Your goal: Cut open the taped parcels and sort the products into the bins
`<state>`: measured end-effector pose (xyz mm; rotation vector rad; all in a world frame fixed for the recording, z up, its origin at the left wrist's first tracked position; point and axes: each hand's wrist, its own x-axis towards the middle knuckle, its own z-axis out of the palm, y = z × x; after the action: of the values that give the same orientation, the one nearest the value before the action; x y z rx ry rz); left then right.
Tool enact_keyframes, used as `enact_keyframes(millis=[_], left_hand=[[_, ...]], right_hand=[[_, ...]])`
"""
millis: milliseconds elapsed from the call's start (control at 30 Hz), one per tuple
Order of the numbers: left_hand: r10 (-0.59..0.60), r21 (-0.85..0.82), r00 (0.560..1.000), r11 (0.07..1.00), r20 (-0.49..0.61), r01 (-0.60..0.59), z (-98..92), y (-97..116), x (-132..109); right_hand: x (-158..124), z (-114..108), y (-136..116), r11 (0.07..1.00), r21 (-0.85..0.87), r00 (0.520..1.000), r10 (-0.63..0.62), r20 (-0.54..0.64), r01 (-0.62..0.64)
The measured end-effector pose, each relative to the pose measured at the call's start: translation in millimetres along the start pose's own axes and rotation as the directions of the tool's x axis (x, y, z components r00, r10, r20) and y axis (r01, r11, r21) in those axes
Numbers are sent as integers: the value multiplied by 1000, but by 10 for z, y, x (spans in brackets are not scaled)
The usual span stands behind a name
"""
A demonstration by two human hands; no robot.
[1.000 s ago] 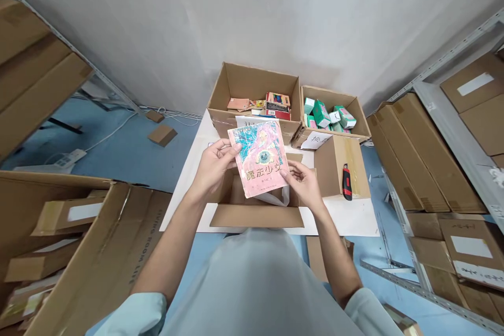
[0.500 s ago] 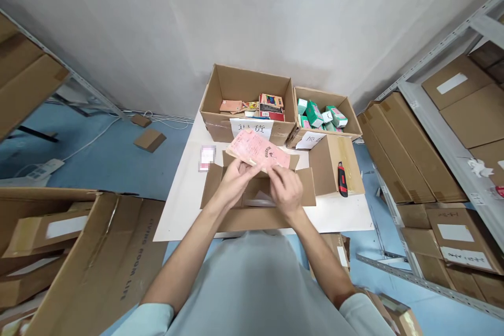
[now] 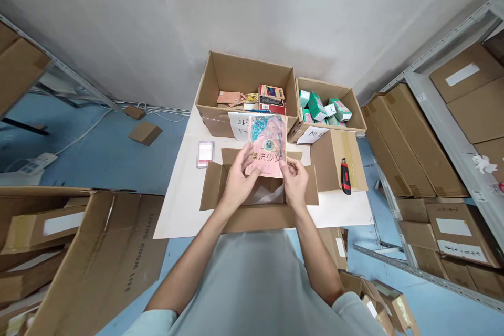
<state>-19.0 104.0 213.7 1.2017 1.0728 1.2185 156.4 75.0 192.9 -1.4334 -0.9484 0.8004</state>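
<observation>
A pink book (image 3: 268,139) with a blue patch and a round emblem on its cover is held upright between both hands. My left hand (image 3: 241,174) grips its lower left side, thumb across the front. On the lower right edge, my right hand (image 3: 295,178) is closed with the thumb in front. Directly below is an open cardboard box (image 3: 255,219) with its flaps spread and some clear plastic inside. Behind the book, a larger carton (image 3: 220,123) holds several books (image 3: 271,98) and has a white paper sign (image 3: 237,125) on its front.
Right of that carton, another box (image 3: 346,127) contains several green-and-white packets (image 3: 316,107). A red and black box cutter (image 3: 345,176) lies on a closed carton (image 3: 326,168). A blurred card (image 3: 205,154) rests on the white table (image 3: 177,210). Shelves with cartons (image 3: 417,142) stand at right.
The book has turned from a slanted position, showing a printed pink side, to upright with its illustrated cover facing me. Both hands have shifted their hold to its sides.
</observation>
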Motion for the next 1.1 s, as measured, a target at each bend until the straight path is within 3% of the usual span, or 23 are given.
enact_keyframes(millis=[100,233,333,600,700,867,933,1000,1100], left_hand=[[-67,59,989,995,-131,75,-113,-188,53],[-218,-63,975,973,48,221,-281,-313,127],[-185,-28,982,982,46,186,-334,-239,171],[66,170,993,982,97,-82,-364,144,280],[33,199,995,979,97,-52,-382,165,323],[-100,182,994,979,40,91,-408,16,389],[-113,186,993,977,28,106,-417,-34,525],[-95,186,995,979,38,87,-412,-17,811],[18,215,999,976,43,-27,-358,196,1483]], right_hand=[[41,-49,143,986,116,993,115,17,-116],[11,-121,267,975,139,982,161,102,-174],[68,-188,221,977,114,975,159,155,-178],[315,-304,-95,998,61,974,15,224,-30],[334,-317,-76,997,64,970,33,241,-50],[409,-305,92,994,13,965,100,243,-106],[550,-224,83,992,25,963,118,241,-128],[807,-93,-30,995,13,959,87,268,-94],[1359,103,-356,981,-158,952,-61,300,112]])
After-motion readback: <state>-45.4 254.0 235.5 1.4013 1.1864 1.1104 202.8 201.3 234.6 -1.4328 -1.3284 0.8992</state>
